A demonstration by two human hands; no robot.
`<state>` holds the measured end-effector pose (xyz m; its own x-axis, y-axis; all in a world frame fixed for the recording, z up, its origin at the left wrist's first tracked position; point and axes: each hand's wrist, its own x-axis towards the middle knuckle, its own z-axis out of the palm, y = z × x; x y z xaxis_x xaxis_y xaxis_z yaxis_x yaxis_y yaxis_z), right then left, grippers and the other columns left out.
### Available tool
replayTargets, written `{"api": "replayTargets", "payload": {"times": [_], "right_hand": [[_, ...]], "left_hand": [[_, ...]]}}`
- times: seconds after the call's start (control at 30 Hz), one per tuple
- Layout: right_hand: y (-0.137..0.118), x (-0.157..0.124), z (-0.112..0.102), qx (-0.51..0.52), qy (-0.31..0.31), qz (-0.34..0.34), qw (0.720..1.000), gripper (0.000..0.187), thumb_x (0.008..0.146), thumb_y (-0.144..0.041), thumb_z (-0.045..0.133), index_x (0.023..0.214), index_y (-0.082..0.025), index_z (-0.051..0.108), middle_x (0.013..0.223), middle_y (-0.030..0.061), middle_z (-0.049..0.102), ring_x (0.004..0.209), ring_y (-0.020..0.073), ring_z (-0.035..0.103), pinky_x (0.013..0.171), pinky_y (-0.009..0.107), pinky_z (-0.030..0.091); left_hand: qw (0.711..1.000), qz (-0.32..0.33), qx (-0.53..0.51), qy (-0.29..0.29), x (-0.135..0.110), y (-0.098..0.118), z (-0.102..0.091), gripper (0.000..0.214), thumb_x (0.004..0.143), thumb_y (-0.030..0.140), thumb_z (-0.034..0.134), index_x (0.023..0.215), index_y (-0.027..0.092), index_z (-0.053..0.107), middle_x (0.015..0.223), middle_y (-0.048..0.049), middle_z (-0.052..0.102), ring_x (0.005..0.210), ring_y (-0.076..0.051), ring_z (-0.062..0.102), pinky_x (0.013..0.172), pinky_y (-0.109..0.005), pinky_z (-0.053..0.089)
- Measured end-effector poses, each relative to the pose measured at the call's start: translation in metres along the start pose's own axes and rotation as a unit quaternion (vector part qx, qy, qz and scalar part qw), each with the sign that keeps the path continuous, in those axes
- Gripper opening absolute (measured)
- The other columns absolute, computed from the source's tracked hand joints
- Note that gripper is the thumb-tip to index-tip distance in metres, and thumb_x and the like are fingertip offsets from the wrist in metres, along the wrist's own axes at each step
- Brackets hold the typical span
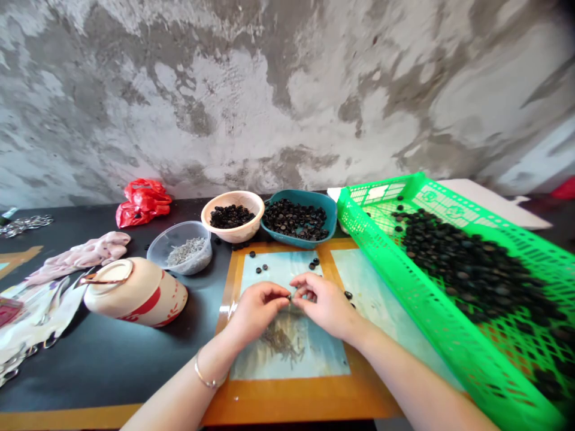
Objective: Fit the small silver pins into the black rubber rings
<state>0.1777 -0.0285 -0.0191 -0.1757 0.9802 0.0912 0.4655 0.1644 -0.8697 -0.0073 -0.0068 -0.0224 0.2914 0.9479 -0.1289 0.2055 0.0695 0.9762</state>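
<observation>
My left hand (257, 310) and my right hand (324, 304) meet over a light blue mat (274, 269), fingertips pinched together on a small black round part (290, 296). A heap of thin metal pins (281, 342) lies on the mat just below my hands. Several loose black round parts (313, 263) are scattered on the mat beyond my fingers. A thin bracelet (204, 378) circles my left wrist.
A green plastic crate (404, 287) with many black parts slopes along the right. Behind the mat stand a beige bowl (233, 232) and a teal bowl (297, 240) of black parts, and a clear tub (179, 246) of pins. A tipped cream jar (135, 292), pink cloth (83, 256) and red bag (142, 202) lie left.
</observation>
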Motion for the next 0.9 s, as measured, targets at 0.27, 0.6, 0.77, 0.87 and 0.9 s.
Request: {"api": "replayTargets", "payload": {"times": [0.27, 0.6, 0.77, 0.87, 0.9], "right_hand": [[0.005, -0.001, 0.002, 0.007, -0.001, -0.035, 0.999, 0.024, 0.08, -0.008, 0.066, 0.1, -0.021, 0.067, 0.081, 0.0005, 0.07, 0.076, 0.0155, 0.067, 0.074, 0.03, 0.052], [0.019, 0.02, -0.013, -0.3, 0.051, -0.112, 0.946, 0.026, 0.077, -0.026, 0.077, 0.101, -0.021, 0.071, 0.098, 0.0098, 0.065, 0.097, 0.0288, 0.055, 0.086, 0.045, 0.048], [0.019, 0.019, -0.008, -0.294, 0.022, -0.152, 0.943, 0.013, 0.084, -0.024, 0.069, 0.096, -0.019, 0.069, 0.094, 0.0088, 0.068, 0.093, 0.0266, 0.057, 0.084, 0.043, 0.049], [0.012, 0.012, -0.006, -0.212, 0.019, -0.168, 0.963, 0.014, 0.088, -0.021, 0.064, 0.101, -0.018, 0.066, 0.094, 0.0078, 0.07, 0.091, 0.0237, 0.061, 0.082, 0.039, 0.051], [0.01, 0.009, -0.005, -0.188, 0.019, -0.175, 0.966, 0.015, 0.088, -0.02, 0.063, 0.103, -0.018, 0.066, 0.094, 0.0076, 0.07, 0.092, 0.023, 0.061, 0.083, 0.039, 0.051]], "left_hand": [[0.999, -0.036, -0.03, 0.008, -0.004, 0.0, 0.002, 0.01, 0.068, 0.019, 0.072, 0.078, 0.017, 0.073, 0.076, -0.0041, 0.073, 0.071, -0.017, 0.065, 0.07, -0.027, 0.048], [0.958, -0.109, -0.264, 0.019, -0.003, 0.005, -0.001, 0.036, 0.059, 0.032, 0.086, 0.084, 0.013, 0.069, 0.069, -0.0028, 0.071, 0.063, -0.011, 0.064, 0.067, -0.022, 0.048], [0.964, -0.094, -0.247, 0.026, -0.002, 0.002, -0.002, 0.035, 0.06, 0.032, 0.086, 0.085, 0.012, 0.071, 0.076, -0.0047, 0.073, 0.069, -0.012, 0.065, 0.072, -0.025, 0.051], [0.968, -0.081, -0.236, 0.029, -0.003, 0.001, -0.003, 0.034, 0.063, 0.028, 0.085, 0.09, 0.011, 0.073, 0.09, -0.008, 0.074, 0.08, -0.014, 0.066, 0.081, -0.027, 0.051], [0.967, -0.08, -0.241, 0.021, -0.004, 0.001, -0.003, 0.034, 0.063, 0.028, 0.085, 0.091, 0.011, 0.073, 0.092, -0.0086, 0.074, 0.082, -0.015, 0.067, 0.083, -0.027, 0.051]]}}
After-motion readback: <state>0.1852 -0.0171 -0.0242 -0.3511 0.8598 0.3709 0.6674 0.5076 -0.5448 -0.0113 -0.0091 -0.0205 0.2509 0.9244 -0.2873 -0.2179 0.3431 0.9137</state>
